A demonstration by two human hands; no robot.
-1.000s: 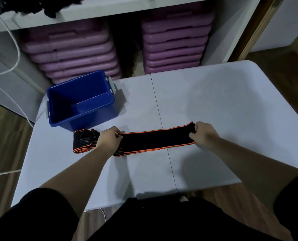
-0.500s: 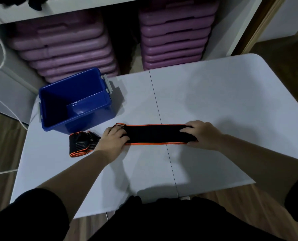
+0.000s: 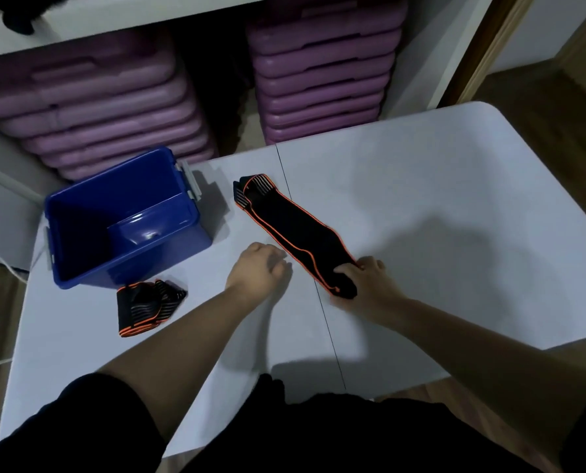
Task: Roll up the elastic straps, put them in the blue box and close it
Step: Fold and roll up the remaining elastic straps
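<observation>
1. Gripping the near end of the long elastic strap (image 3: 298,233), the right hand (image 3: 370,285) has its fingers curled round the black, orange-edged fabric.
2. This strap lies flat on the white folding table (image 3: 455,199). It runs diagonally from the right hand away to the far left, crossing the table's centre seam.
3. Its striped far end sits near the right side of the blue box (image 3: 155,254), apart from it.
4. Just left of the strap is the left hand (image 3: 261,268), fingers loosely curled and holding nothing. Whether it touches the tabletop cannot be told.
5. Open at the top, the blue box stands at the table's far left, with grey latches on its rim.
6. A second strap (image 3: 145,307) lies bunched just beside the box's near wall.
7. Beyond the table, stacked purple cases (image 3: 322,80) fill the space under a white shelf (image 3: 131,15).
</observation>
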